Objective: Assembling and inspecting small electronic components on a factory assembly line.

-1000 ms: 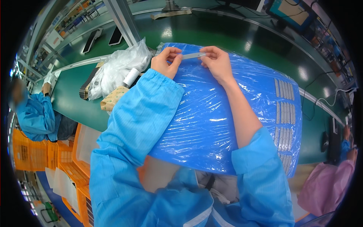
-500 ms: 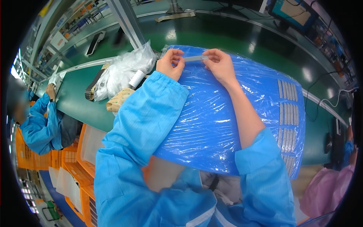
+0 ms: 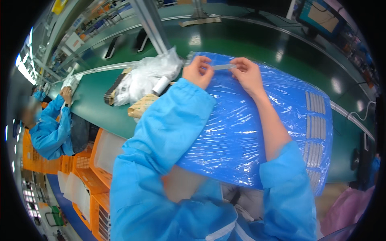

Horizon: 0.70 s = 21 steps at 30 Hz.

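Above the far edge of the blue film-wrapped tray (image 3: pixel 257 132), left hand (image 3: pixel 198 72) and right hand (image 3: pixel 246 74) pinch a thin grey strip (image 3: pixel 223 67) by its ends — best kept taut, level, untwisted.

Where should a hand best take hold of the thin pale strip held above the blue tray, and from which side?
Pinch the thin strip at its two ends, coming in from either side, as the left hand and right hand do; it is long, narrow and lies crosswise.
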{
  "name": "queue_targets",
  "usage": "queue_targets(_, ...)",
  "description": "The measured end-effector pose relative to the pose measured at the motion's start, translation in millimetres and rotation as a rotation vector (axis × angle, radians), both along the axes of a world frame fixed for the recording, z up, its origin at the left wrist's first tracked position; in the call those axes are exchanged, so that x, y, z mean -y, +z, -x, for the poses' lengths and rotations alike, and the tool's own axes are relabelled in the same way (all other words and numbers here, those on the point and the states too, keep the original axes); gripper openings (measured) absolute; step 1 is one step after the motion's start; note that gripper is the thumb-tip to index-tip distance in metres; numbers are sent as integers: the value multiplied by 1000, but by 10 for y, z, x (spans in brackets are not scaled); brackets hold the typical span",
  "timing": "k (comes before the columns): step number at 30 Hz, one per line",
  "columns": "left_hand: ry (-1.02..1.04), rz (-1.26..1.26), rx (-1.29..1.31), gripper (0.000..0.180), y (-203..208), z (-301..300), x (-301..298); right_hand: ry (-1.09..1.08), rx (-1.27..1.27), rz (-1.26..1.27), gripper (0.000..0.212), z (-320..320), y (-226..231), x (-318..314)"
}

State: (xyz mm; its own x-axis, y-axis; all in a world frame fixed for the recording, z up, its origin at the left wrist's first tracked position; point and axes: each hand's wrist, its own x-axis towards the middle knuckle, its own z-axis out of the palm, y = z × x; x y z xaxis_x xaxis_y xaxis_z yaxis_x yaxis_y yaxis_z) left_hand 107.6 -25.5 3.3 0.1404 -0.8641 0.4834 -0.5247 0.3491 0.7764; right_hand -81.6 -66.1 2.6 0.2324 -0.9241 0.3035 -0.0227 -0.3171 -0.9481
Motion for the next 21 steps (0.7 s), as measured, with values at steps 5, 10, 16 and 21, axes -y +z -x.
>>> queue_targets(5, 88, 167, 91, 20, -178, 50, 160, 28, -84, 51, 15, 83, -167, 181)
queue_targets(10, 13, 69, -46, 19, -42, 128, 18, 52, -23, 4, 16, 179, -293, 261)
queue_targets(16, -13, 38, -38, 23, 33, 75, -71, 36, -72, 3, 14, 115, -234, 202)
queue_targets(21, -9, 36, -24, 24, 55, 85, -66, 8, -89, 28, 12, 92, -173, 156)
